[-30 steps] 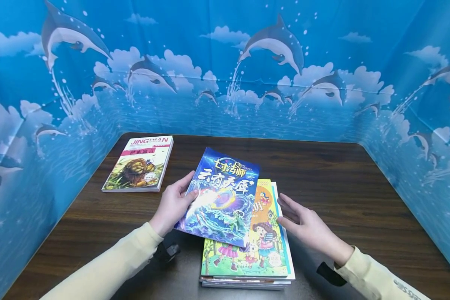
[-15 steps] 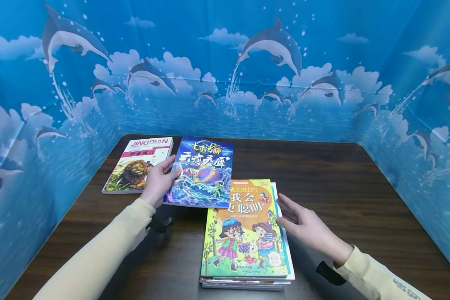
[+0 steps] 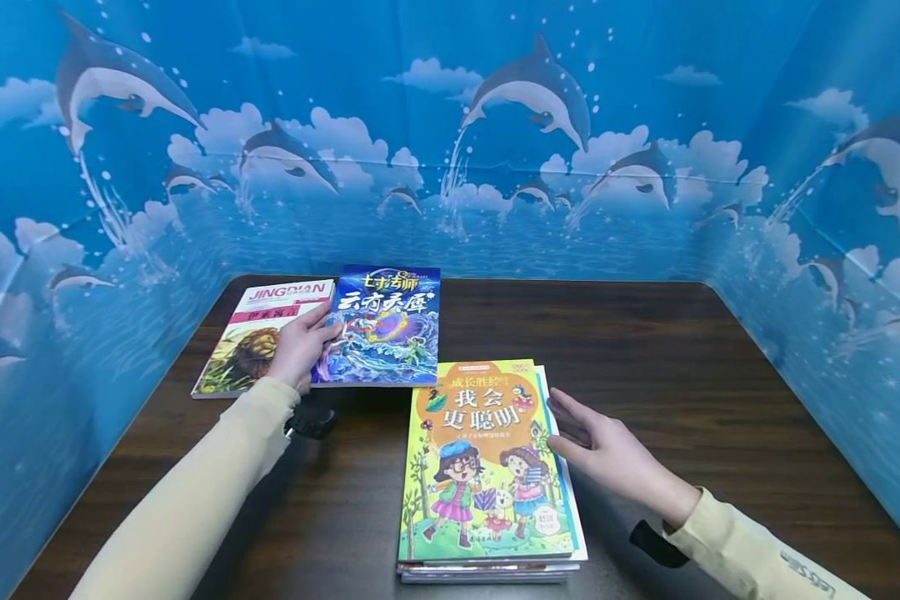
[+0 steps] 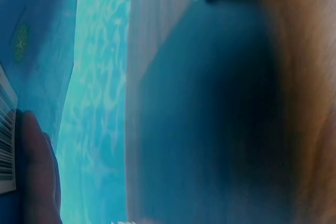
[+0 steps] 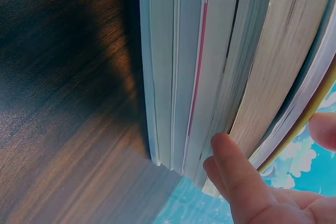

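Observation:
By its left edge, my left hand (image 3: 302, 343) grips a blue book (image 3: 390, 333), thumb on the cover. In the left wrist view a finger (image 4: 39, 171) lies against the book's back, beside a barcode (image 4: 6, 135). The blue book is near the far table edge, just right of a white lion-cover book (image 3: 247, 354). A stack of several books lies at the front, topped by a yellow-green book (image 3: 487, 467) with cartoon children. Along the stack's right side rests my right hand (image 3: 607, 446), fingers extended; in the right wrist view its fingertips are at the page edges (image 5: 257, 87).
Dark wooden table (image 3: 645, 350) runs under everything. A blue dolphin-print curtain (image 3: 450, 217) surrounds it at the back and both sides. The blue book's lower edge comes close to the stack's upper left corner.
My left hand has carried the blue book from over the stack toward the far left and straightened it, uncovering the yellow-green cover. My right hand has stayed beside the stack.

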Tool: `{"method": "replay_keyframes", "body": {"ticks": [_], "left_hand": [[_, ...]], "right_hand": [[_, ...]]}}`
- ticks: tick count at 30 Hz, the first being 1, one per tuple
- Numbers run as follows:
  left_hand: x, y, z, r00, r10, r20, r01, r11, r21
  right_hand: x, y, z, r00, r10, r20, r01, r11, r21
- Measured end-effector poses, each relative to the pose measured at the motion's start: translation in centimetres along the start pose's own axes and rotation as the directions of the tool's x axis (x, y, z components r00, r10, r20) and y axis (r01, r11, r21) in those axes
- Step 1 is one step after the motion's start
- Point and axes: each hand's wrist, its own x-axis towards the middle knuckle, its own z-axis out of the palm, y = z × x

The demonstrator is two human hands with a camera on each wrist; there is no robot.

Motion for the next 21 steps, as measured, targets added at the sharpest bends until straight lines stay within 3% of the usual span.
{"method": "replay_keyframes", "body": {"ticks": [4,9,14,21], "left_hand": [[1.4,-0.3,-0.5,0.999,-0.027,-0.033,0.026,0.999,-0.031],[2.7,-1.1,-0.7,0.995,-0.051,-0.090,0.052,0.999,0.001],[3.8,-2.2,-0.8,0.993,-0.079,-0.087,0.082,0.996,0.034],[5.4,-3.2,-0.4,0.997,-0.010,-0.077,0.021,0.988,0.152]], "right_hand": [[0.0,0.2,0.0,1.000,-0.004,-0.002,0.004,1.000,0.002],[0.0,0.3,0.0,1.000,-0.005,0.005,0.005,1.000,0.010],[0.1,0.4,-0.1,1.000,-0.002,0.021,0.002,1.000,0.020],[0.1,0.6,-0.2,1.000,0.001,0.004,-0.001,1.000,0.006]]}}
